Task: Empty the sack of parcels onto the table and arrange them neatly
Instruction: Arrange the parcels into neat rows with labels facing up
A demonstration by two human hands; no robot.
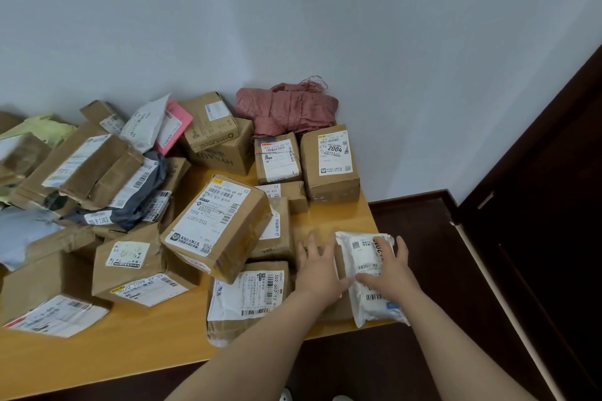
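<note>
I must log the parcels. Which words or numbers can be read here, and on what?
"2004": back right box
"5020 T098-69 69": big tilted box
"502-602-12": front brown parcel
Other labels are too small or blurred.

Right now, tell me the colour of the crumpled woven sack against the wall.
Dusty reddish pink; the crumpled woven sack shows best in the head view.

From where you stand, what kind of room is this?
Likely a plain spare room or back office used for parcel sorting: a wooden table heaped with labelled parcels, and a crumpled pink sack against the bare white wall.
</note>
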